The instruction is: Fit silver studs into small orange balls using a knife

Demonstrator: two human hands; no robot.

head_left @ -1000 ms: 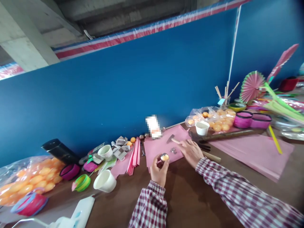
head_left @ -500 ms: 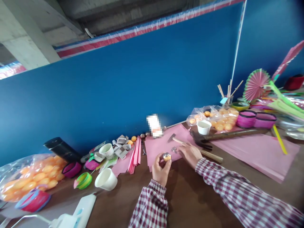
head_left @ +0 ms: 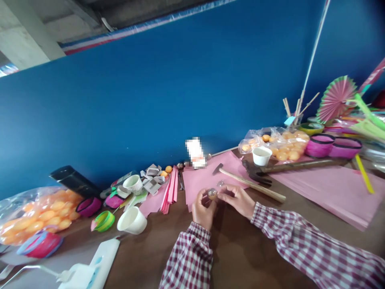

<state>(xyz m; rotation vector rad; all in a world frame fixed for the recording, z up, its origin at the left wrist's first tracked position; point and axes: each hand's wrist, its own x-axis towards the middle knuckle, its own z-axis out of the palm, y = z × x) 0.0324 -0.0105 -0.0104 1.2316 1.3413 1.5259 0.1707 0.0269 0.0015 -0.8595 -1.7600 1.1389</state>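
Between the thumb and fingers of my left hand [head_left: 202, 212] is an orange ball [head_left: 212, 195] with a shiny silver covering on its upper part. My right hand [head_left: 240, 201] is beside it, thumb and forefinger pinched together close to the ball's right side. Whatever is in that pinch, if anything, is too small to make out. Just beyond my hands, a little heap of silvery bits [head_left: 221, 183] lies on a pink sheet [head_left: 195, 184]. A hammer [head_left: 251, 182] with a wooden handle rests across the sheet, right of the heap.
Bags of orange balls stand at left [head_left: 45, 214] and right [head_left: 288, 146]. White cups [head_left: 132, 220] and grey card pieces [head_left: 152, 182] sit left. A larger hammer [head_left: 294, 165] lies at right. A power strip [head_left: 104, 261] occupies the near left; a blue partition [head_left: 168, 96] rises behind.
My right hand has moved left from the silvery bits to the ball, fingers pinched. My left hand still holds the ball in about the same place. The view has shifted slightly.
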